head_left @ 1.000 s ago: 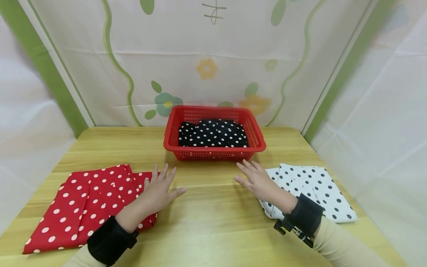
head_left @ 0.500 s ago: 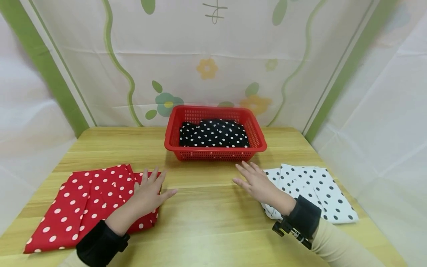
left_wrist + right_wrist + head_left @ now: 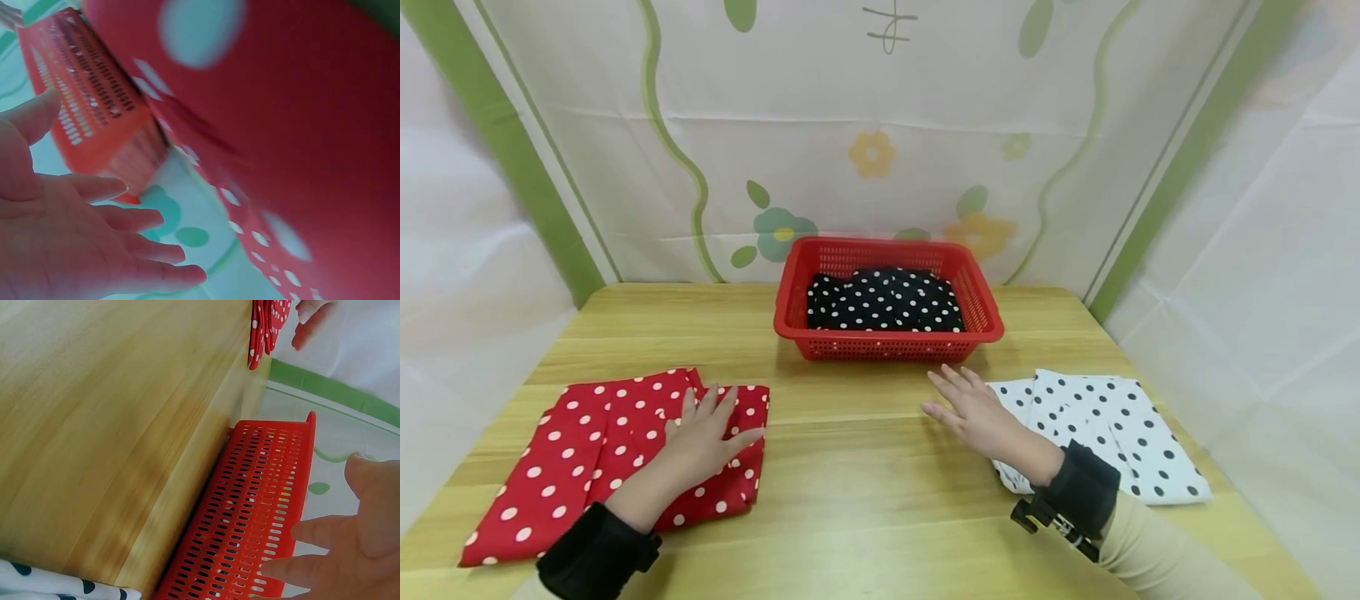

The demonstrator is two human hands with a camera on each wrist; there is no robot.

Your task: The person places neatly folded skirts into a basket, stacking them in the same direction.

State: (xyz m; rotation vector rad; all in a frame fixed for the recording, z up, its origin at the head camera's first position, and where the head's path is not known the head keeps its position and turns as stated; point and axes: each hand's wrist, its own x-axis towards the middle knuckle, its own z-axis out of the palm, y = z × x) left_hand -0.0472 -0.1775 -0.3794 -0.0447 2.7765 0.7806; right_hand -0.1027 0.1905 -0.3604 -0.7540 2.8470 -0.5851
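My left hand [image 3: 700,450] hovers over the right part of a folded red cloth with white dots [image 3: 561,467], fingers spread and holding nothing. In the left wrist view a gap shows between that palm [image 3: 69,244] and the red cloth [image 3: 300,112]. My right hand [image 3: 981,417] is held above the table at the left edge of a folded white cloth with black dots [image 3: 1105,425]. Its fingers are spread too, with nothing in them. Behind both hands a red plastic basket [image 3: 887,346] holds a black cloth with white dots [image 3: 883,302].
A wooden table [image 3: 842,500] carries everything. Its far edge meets a white curtain [image 3: 775,100] printed with flowers and green bands, which also hangs along both sides. Black straps [image 3: 598,550] with small cameras wrap both wrists.
My left hand has moved left, from the inner edge of the red cloth to above it. My right hand has hardly moved. The cloths and basket stay in place.
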